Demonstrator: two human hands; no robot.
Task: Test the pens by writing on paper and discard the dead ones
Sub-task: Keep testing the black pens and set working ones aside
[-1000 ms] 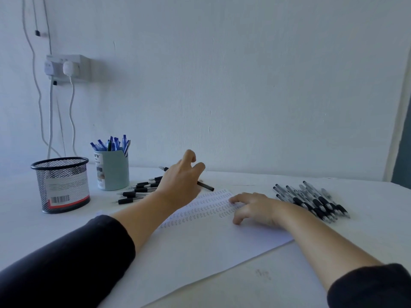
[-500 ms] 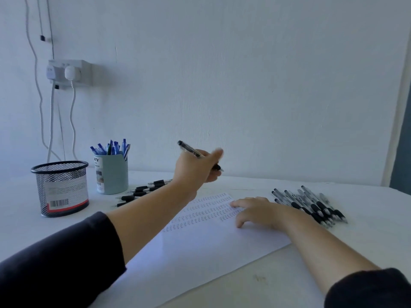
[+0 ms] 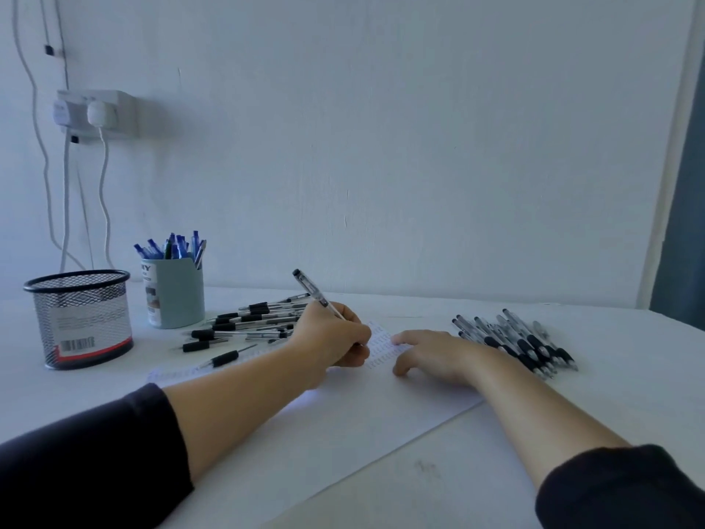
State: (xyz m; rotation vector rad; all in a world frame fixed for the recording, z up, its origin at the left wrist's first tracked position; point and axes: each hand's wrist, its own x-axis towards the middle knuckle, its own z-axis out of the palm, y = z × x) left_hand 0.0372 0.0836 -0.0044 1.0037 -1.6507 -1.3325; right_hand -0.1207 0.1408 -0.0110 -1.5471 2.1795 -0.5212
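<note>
Two hands on the job: left hand [image 3: 332, 339] curled round a clear pen [image 3: 316, 295] in a writing grip, tip end down at the paper [image 3: 343, 425], cap end tilted up and away; tip itself hidden behind the fingers, so contact with the sheet not confirmable. Right hand [image 3: 431, 355] flat with fingers spread and relaxed, pressing the paper down on the bench [image 3: 629, 376], holding nothing. Rows of small test marks [image 3: 383, 347] between the two hands. Loose pile of black-grip pens [image 3: 248, 326] just beyond the left hand, tidier batch [image 3: 522, 343] just right of the right hand; which is tested, can't tell. Mesh bin [image 3: 82, 318] and blue cup of pens [image 3: 173, 288] far left. Risks, judged: sheet skids if right hand lifts; faint stroke over old marks misread as dead or live; left forearm sweeping the nearby pile and mixing sorted pens.
</note>
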